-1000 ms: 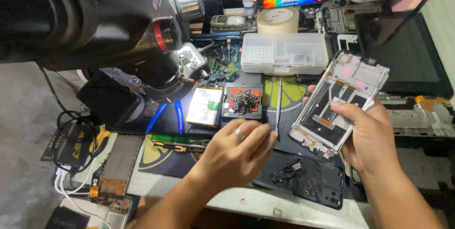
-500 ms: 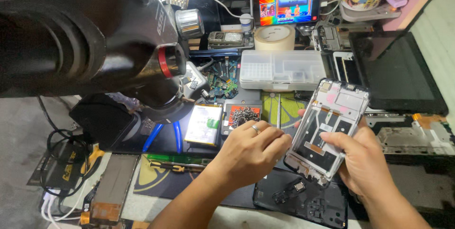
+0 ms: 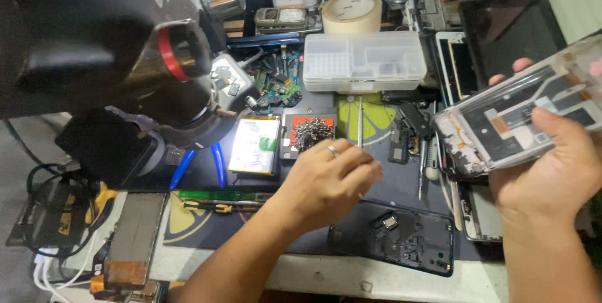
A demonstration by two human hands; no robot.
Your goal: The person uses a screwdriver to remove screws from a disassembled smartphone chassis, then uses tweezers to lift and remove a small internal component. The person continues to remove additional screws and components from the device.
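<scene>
The right hand [image 3: 552, 171] is holding a phone frame [image 3: 520, 121] at the right side of the scene, lifted above the table [image 3: 301, 275]. The thumb is lying on top of the frame and the other fingers are gripping it from below and behind, so the frame is tilting, with its far end going up to the right edge.

The left hand [image 3: 329, 177] is resting in the middle of the table with its fingers curled together in a narrow pinch. A ring is showing on one finger. I cannot tell if something small is between the fingertips. This hand is just near a small red tray [image 3: 307, 133] full of tiny screws, and a thin metal tool [image 3: 360, 121] is lying just beside the tray, on the right.

Near the left hand, at the near edge, a black phone back cover [image 3: 401, 240] is lying flat with its inside facing up. To the left of the tray a flat battery [image 3: 255, 146] is lying on the dark mat. Farther away a clear plastic parts box [image 3: 364, 61] is standing, and behind it a roll of tape [image 3: 351, 14]. A big black microscope [image 3: 125, 58] is filling the far left part of the view.
</scene>
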